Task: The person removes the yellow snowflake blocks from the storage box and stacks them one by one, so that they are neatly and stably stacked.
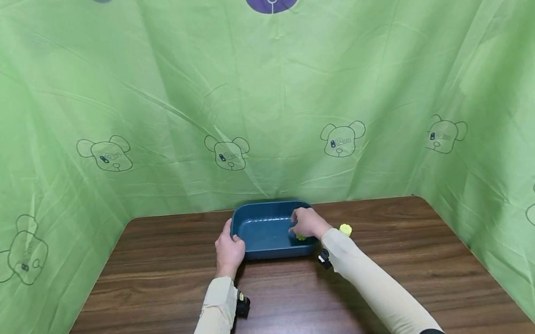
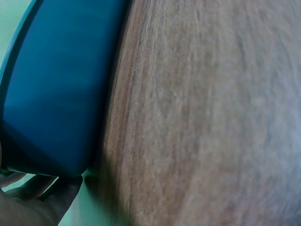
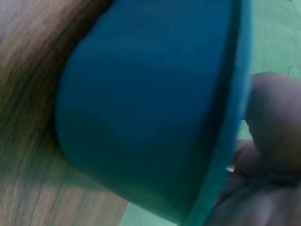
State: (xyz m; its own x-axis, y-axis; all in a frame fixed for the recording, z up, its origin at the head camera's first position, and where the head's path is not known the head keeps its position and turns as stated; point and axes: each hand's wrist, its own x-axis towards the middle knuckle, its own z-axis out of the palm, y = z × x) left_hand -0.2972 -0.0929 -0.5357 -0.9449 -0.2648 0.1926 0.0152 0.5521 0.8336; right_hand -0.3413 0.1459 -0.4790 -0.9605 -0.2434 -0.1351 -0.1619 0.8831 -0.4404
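Note:
A dark teal rectangular tray [image 1: 266, 254] stands at the far side of the table. My left hand [image 1: 229, 251] holds its left end, thumb at the rim and fingers against the outer wall; the left wrist view shows the fingers [image 2: 28, 188] by the tray's end wall. My right hand [image 1: 308, 222] reaches over the right end, fingers bent down inside. A small yellow-green scalloped piece [image 1: 300, 237] shows right under that hand, partly covered; I cannot tell whether the fingers hold it. In the right wrist view, the tray wall [image 3: 141, 103] hides the fingertips.
Another yellow-green scalloped piece [image 1: 345, 230] lies on the wooden table [image 1: 163, 284], just right of the tray near my right wrist. A green curtain [image 1: 262, 108] with bear drawings hangs behind the tray and along both sides of the table.

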